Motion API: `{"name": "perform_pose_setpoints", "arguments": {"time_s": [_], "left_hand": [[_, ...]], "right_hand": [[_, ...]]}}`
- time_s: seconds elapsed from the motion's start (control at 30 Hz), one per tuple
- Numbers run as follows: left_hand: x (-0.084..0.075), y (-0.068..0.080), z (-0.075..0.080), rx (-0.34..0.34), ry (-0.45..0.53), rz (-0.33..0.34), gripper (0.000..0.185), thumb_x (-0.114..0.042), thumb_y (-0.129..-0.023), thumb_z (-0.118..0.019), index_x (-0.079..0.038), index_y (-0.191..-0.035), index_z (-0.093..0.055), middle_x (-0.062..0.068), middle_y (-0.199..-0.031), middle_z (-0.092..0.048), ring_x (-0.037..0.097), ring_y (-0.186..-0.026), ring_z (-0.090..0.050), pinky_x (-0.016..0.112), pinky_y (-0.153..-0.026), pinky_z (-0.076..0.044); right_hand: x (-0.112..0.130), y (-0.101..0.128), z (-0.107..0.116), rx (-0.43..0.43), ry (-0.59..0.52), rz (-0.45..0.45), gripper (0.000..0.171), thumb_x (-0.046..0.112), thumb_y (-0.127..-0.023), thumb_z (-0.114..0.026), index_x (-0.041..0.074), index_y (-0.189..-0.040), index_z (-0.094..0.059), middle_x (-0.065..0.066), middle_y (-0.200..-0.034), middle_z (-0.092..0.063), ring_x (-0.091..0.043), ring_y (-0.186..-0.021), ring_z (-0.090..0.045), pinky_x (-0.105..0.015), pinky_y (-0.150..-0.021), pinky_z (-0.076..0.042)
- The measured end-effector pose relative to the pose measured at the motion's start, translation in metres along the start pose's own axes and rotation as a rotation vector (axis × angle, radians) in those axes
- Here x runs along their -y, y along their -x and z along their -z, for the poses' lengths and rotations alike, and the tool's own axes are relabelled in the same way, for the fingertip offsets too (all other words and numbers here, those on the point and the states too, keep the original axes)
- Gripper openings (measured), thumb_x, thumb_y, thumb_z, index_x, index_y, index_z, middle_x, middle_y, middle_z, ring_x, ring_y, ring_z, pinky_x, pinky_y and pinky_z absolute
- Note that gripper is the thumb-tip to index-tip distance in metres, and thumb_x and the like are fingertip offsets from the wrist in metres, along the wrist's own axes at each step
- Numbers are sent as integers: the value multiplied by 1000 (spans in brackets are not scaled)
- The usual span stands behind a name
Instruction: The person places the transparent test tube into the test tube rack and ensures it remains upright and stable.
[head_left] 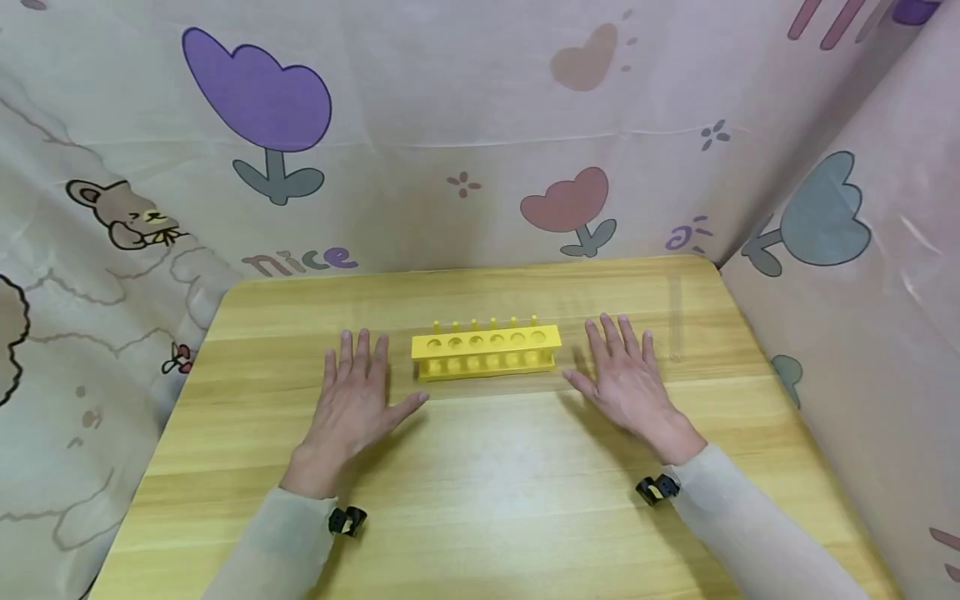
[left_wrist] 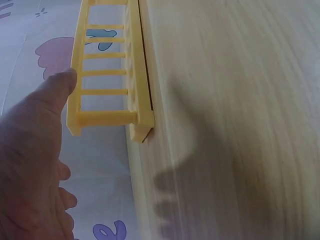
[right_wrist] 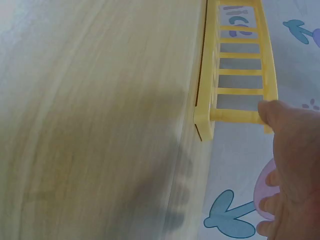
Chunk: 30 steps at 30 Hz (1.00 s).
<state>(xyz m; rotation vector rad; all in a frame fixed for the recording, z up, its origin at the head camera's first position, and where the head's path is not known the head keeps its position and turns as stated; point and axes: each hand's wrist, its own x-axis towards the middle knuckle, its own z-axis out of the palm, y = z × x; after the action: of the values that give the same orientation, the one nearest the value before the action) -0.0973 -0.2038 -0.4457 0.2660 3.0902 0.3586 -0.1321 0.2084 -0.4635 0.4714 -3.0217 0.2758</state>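
A yellow test-tube rack (head_left: 486,352) with a row of round holes stands on the wooden table (head_left: 480,500), a little behind its middle. No tubes show in it. My left hand (head_left: 358,392) is palm down with straight, spread fingers just left of the rack, holding nothing. My right hand (head_left: 626,377) mirrors it just right of the rack, also holding nothing. In the left wrist view the thumb of the left hand (left_wrist: 37,145) lies close to the rack's end (left_wrist: 105,75). In the right wrist view the right hand (right_wrist: 292,165) is close to the other end of the rack (right_wrist: 240,70).
Patterned cloth walls (head_left: 450,142) with tulips and a bear close in the table at the back and on both sides. A faint clear tube-like shape (head_left: 675,321) lies on the table right of my right hand. Bare wood stretches in front of the hands.
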Motion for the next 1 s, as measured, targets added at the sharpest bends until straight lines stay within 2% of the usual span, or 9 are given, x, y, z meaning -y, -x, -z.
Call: {"name": "perform_pose_setpoints", "arguments": {"time_s": [0.07, 0.23, 0.43, 0.73, 0.87, 1.0], "left_hand": [[-1, -1, 0, -16, 9, -12, 117, -85, -93, -46, -4, -169, -9, 27, -174, 1, 44, -162, 8, 64, -131, 0], [-9, -10, 0, -59, 18, -73, 113, -74, -96, -59, 3, -167, -16, 30, -173, -6, 48, -162, -1, 64, -131, -7], [-21, -23, -1, -43, -19, -113, 113, -72, -97, -58, 5, -166, -14, 28, -174, -7, 45, -163, -2, 64, -131, -8], [-33, -32, -4, 9, -49, -112, 107, -70, -101, -52, 5, -166, -13, 26, -174, -4, 44, -163, -2, 62, -132, -5], [-36, -32, -6, 25, -45, -111, 104, -69, -103, -50, 5, -166, -13, 26, -174, -5, 42, -163, -1, 61, -132, -4], [-39, -31, -6, 32, -39, -108, 101, -65, -104, -50, 6, -166, -12, 27, -174, -7, 42, -163, -1, 61, -132, -4]], "right_hand": [[-1, -2, 1, -34, -6, 14, 89, 60, -106, -51, -3, -164, -27, -31, -169, -27, -54, -157, -21, -77, -123, -18], [-12, -10, 5, -132, -34, 22, 80, 43, -105, -63, -15, -154, -37, -38, -155, -43, -55, -144, -43, -68, -120, -35], [-27, -18, 10, -225, -33, -14, 64, 30, -102, -69, -19, -139, -51, -39, -135, -58, -56, -124, -56, -66, -104, -50], [-42, -28, 11, -202, -24, -87, 53, 28, -103, -66, -19, -127, -59, -37, -120, -62, -52, -107, -57, -62, -88, -52], [-51, -33, 14, -188, -25, -115, 51, 26, -102, -65, -19, -123, -60, -37, -116, -63, -52, -103, -56, -62, -87, -50], [-64, -38, 19, -133, -37, -184, 50, 27, -103, -60, -19, -122, -59, -37, -116, -61, -52, -104, -54, -63, -88, -49]]}}
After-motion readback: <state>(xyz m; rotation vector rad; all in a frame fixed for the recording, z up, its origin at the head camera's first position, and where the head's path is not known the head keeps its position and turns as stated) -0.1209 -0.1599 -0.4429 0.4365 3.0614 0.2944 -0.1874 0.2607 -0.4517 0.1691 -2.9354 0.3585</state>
